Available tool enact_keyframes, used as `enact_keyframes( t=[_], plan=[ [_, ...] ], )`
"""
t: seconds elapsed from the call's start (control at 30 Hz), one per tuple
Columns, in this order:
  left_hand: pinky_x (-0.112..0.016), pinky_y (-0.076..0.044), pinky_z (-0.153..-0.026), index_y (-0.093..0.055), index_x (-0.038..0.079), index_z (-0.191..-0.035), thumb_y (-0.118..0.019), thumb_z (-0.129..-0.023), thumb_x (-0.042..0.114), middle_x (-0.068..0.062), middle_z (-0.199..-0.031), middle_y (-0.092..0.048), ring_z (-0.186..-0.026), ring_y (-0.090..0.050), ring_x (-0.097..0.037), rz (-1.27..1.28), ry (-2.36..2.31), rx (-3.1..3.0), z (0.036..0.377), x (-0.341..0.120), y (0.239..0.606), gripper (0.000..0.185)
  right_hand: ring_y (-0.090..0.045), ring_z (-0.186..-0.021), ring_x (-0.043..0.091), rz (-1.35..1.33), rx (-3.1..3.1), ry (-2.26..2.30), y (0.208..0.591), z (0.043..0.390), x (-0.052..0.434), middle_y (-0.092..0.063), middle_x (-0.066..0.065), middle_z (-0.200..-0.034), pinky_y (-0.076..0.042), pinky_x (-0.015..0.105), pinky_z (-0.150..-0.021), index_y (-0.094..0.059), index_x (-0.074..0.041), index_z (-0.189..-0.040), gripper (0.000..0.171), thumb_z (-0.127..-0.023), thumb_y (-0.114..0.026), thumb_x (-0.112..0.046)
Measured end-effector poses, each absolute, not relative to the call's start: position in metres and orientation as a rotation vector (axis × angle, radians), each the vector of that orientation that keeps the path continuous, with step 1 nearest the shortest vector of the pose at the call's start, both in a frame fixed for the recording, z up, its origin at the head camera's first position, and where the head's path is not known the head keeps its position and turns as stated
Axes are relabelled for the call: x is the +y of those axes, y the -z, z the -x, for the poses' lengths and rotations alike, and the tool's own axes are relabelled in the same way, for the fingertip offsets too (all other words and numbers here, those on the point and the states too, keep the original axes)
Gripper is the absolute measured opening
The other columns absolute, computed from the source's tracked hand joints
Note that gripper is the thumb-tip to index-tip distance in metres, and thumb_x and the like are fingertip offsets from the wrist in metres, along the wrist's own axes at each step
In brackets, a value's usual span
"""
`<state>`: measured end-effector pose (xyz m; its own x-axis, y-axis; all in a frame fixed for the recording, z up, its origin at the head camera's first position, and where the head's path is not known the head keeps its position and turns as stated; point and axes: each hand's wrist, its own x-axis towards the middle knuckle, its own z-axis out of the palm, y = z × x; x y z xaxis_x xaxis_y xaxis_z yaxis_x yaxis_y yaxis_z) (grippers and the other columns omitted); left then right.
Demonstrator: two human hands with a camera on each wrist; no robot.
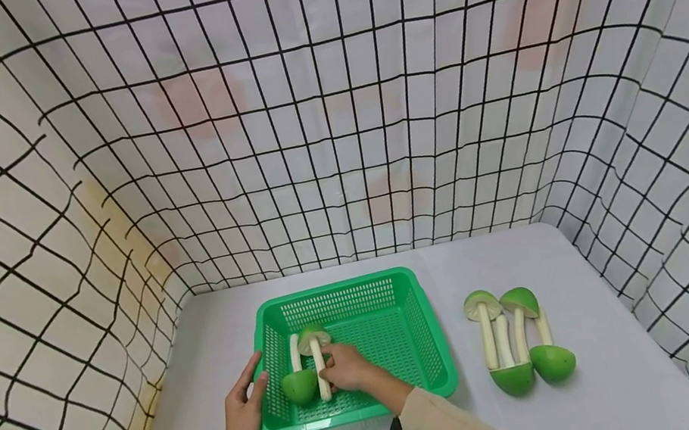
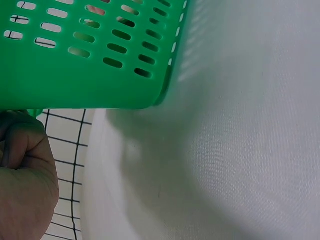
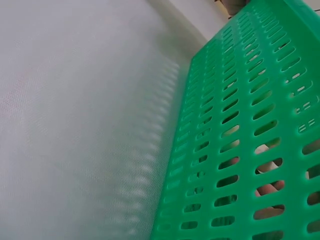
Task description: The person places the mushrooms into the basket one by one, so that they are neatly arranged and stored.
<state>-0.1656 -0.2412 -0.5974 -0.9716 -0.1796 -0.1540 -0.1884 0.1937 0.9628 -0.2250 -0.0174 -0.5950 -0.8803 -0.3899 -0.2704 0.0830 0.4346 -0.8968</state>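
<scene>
A green slotted basket (image 1: 359, 297) stands on the white table. Two toy mushrooms with green caps and white stems lie in its left half. My right hand (image 1: 344, 367) reaches into the basket and pinches the stem of the right mushroom (image 1: 318, 358). The other mushroom (image 1: 299, 386) lies just left of it, cap toward me. My left hand (image 1: 243, 409) holds the basket's left rim, fingers along the outer wall and thumb at the rim. The left wrist view shows the basket's wall (image 2: 90, 55) above my thumb (image 2: 22, 165). In the right wrist view, fingers (image 3: 270, 190) show through the basket's slots (image 3: 240, 125).
Several more green-capped mushrooms (image 1: 518, 338) lie side by side on the table right of the basket. Checked cloth walls (image 1: 330, 133) close off the table at the back and both sides. White tabletop (image 1: 499, 265) lies between the basket and the back wall.
</scene>
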Motion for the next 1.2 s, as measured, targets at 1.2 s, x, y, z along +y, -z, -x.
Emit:
enact_keyframes(
  t=[1.2],
  plan=[
    [-0.054,-0.049,-0.105,-0.046,0.026,-0.156,-0.056,-0.107,0.038,-0.013,-0.162,-0.039,-0.148,-0.039,-0.041,0.369,-1.91,2.448,0.166,-0.243,0.597,0.051,-0.069,-0.084,0.023,0.233,2.343,1.376,0.591,0.222,-0.003,-0.07,0.017,-0.11,-0.053,0.039,-0.071,-0.058,0.003,-0.135,0.042,-0.099,-0.066,-0.018]
  ],
)
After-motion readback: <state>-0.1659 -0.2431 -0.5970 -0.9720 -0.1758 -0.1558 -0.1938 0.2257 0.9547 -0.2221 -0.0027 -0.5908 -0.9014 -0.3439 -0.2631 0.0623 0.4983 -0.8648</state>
